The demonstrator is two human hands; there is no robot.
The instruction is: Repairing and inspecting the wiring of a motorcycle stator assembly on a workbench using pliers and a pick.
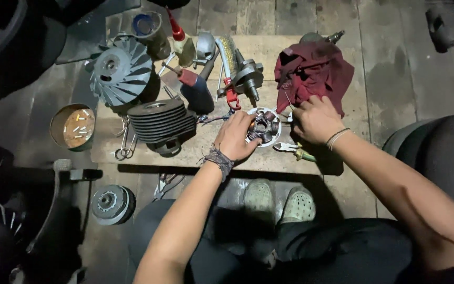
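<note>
On the low wooden board (269, 50), the left hand (236, 137) curls around a round white coil plate (263, 127); the right hand (316, 120) pinches a thin metal tool (288, 100). The round tin (72, 127) holds pale small bits.
</note>
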